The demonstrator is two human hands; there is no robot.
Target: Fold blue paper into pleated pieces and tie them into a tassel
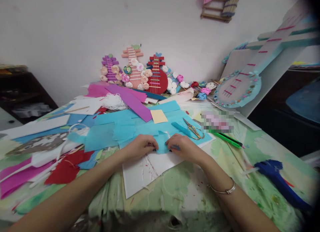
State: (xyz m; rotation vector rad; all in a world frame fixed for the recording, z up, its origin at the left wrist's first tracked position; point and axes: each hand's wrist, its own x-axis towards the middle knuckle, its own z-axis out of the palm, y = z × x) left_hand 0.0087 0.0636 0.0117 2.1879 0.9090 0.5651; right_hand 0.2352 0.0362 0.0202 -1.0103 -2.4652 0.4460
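Both hands meet over a white board (138,178) near the front of the table. Between them is a small piece of light blue crepe paper (162,143). My left hand (142,145) pinches its left side, thumb and fingers together. On the right side, my right hand (183,147) pinches the same piece. Larger blue paper sheets (125,128) lie just beyond, with a cream paper square (159,116) on top. Gold-handled scissors (195,130) rest beyond my right hand, beside a narrow blue strip (181,128).
A blue glue gun (277,178) and a green utility knife (228,139) lie at the right. Red paper (71,167) and other scraps cover the left. White yarn (113,101) and decorated paper instruments (157,75) stand at the back; a large one (240,85) leans at the right.
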